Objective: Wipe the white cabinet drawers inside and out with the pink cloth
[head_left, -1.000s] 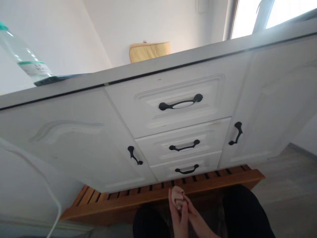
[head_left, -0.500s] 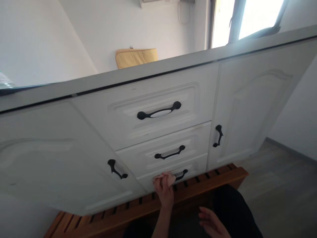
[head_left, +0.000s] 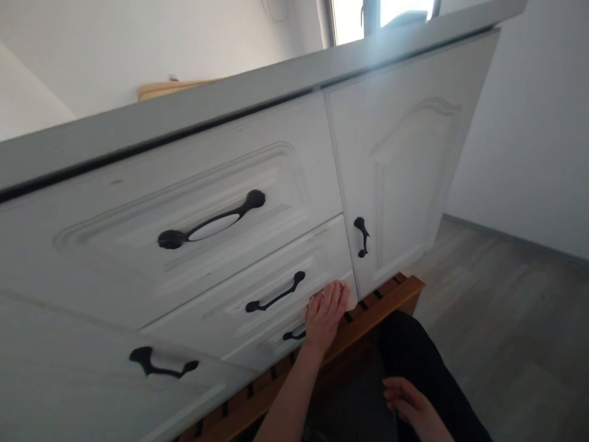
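My left hand [head_left: 327, 310] presses a pale pink cloth [head_left: 352, 301] against the right end of the bottom drawer [head_left: 265, 352] of a white cabinet. Much of the cloth is hidden beneath the palm and fingers. The bottom drawer's black handle [head_left: 288, 336] is partly covered by my left forearm. Above it is the middle drawer's handle [head_left: 276, 293], then the larger top drawer handle [head_left: 211, 221] with a white inset. Near my dark-clothed knee, my right hand [head_left: 407, 399] hangs with loosely bent fingers and nothing visible in it.
A slatted wooden bench or rack [head_left: 368, 328] runs along the cabinet's foot, close to my legs. Cabinet doors with black handles [head_left: 362, 237] flank the drawers. Grey wood-look floor [head_left: 497, 331] lies to the right. Over the countertop [head_left: 193, 101] a yellow padded object [head_left: 159, 89] shows.
My left hand has moved the cloth rightward along the bottom drawer, from left of its handle to the right end. The view has shifted right and closer. My right hand stays near my knee.
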Tool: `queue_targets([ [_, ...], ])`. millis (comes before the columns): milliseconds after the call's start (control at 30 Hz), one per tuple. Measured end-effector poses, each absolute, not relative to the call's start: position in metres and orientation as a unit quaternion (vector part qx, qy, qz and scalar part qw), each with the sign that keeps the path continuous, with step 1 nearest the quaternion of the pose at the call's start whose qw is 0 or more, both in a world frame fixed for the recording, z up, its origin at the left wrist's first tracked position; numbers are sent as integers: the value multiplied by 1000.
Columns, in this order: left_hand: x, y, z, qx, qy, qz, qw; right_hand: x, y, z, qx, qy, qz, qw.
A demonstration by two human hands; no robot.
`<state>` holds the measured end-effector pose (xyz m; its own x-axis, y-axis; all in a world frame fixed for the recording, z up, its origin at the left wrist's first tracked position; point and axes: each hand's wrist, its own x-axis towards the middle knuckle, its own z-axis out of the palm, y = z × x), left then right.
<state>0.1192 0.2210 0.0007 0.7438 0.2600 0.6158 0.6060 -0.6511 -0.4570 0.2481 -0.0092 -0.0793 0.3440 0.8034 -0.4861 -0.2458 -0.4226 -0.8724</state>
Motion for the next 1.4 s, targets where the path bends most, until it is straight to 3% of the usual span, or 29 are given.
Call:
queue_targets([
  [233,164,227,-26,-900,-177,-178,356,275,-20,-85,-668,-138,541,492],
  [533,138,223,-90,-911,-156,-168,344,286,-35,-83,-677,-122,522,505],
  [1033,-135,178,-97,-872,-343,-34,347,268,-13,-76,-663,-181,550,474],
  [1133,-182,157,-102,-855,-430,-86,276,254,-6,-76,-648,-213,568,460],
  [1233,-210,135,-112,-778,-563,-235,147,241,-2,-83,-629,-262,571,457],
  [1333,-191,110,-110,-613,-654,-436,-80,224,9,-86,-629,-367,530,435],
  [1400,-151,92,-95,-418,-672,-524,-314,209,19,-79,-619,-442,501,412],
])
